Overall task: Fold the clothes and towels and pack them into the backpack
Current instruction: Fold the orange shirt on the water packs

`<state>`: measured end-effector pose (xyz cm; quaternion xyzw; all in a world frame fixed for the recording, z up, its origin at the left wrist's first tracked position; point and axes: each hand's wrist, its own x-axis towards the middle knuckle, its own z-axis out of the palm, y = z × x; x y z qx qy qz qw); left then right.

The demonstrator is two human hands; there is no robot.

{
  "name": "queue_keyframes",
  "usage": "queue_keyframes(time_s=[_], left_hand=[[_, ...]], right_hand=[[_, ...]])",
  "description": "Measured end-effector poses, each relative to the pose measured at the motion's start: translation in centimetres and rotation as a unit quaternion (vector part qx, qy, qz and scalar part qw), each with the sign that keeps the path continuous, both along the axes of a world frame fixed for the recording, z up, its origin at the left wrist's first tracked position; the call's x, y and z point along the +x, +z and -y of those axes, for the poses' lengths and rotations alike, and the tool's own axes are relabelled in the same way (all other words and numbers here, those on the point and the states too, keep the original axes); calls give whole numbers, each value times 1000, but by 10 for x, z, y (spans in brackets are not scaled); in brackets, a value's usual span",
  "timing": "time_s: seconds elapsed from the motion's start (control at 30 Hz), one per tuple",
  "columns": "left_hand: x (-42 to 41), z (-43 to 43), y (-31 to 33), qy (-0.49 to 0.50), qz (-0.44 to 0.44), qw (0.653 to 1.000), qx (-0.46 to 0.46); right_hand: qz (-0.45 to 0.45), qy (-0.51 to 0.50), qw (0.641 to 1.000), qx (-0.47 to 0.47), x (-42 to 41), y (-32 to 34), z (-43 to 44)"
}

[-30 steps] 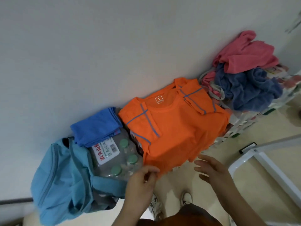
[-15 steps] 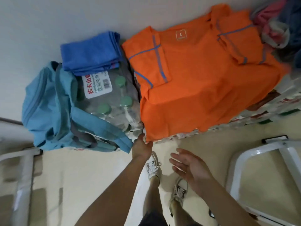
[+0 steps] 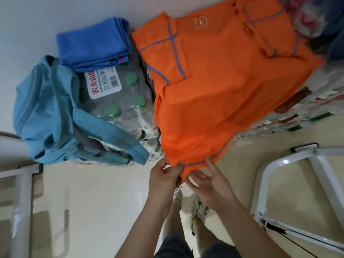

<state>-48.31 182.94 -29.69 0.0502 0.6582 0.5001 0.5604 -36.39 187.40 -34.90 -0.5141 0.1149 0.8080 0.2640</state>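
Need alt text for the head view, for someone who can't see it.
The left hand and right hand hold the hem of an orange shirt laid flat with sleeves folded in. Left of it, a folded blue cloth lies on a bottle pack beside a teal backpack.

Your orange shirt (image 3: 214,94) covers whatever it lies on, and its collar end runs off the top edge. Right of the shirt, the heap of clothes (image 3: 312,21) is blurred and cropped. Left of the shirt, the folded blue towel (image 3: 93,45) hides part of the label on the bottle pack (image 3: 130,101).
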Motion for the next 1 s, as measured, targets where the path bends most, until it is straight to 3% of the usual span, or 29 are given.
queue_keyframes(time_s=[0.13, 0.2, 0.27, 0.37, 0.43, 0.5, 0.53, 0.57, 0.63, 0.67, 0.7, 0.77, 0.87, 0.93, 1.0], left_hand=[[9, 8, 52, 24, -41, 999, 26], [9, 12, 69, -11, -103, 994, 38], [8, 15, 81, -66, -139, 987, 43], [7, 21, 96, -198, -172, 962, 71], [7, 27, 103, -299, -287, 904, 104], [3, 27, 109, -331, -497, 787, 152], [0, 27, 112, -323, -561, 741, 178], [-2, 26, 117, -303, -598, 715, 199], [-5, 23, 127, -248, -625, 704, 231], [-6, 21, 133, -226, -624, 708, 241], [-6, 20, 139, -211, -619, 715, 248], [-5, 18, 151, -192, -604, 729, 258], [-4, 13, 170, -167, -488, 816, 261], [-3, 6, 183, -159, -418, 854, 266], [-2, -3, 192, -128, -383, 870, 283]], right_hand=[[89, -106, 986, 95, 12, 40, -6], [196, -63, 965, 161, 19, 67, -7], [299, -3, 918, 262, 25, 91, -5], [330, 74, 869, 362, 31, 120, -3], [306, 122, 866, 375, 37, 134, -6], [253, 207, 850, 412, 48, 148, -8], [255, 289, 796, 467, 56, 153, -8], [300, 390, 685, 536, 65, 155, -9], [434, 511, 434, 602, 78, 157, -8], [483, 517, 369, 603, 82, 159, -5], [517, 497, 344, 606, 84, 161, -4], [547, 453, 340, 616, 84, 163, -3], [531, 377, 416, 635, 92, 163, -8], [473, 363, 511, 619, 99, 172, -12], [368, 356, 641, 572, 108, 183, -17]])
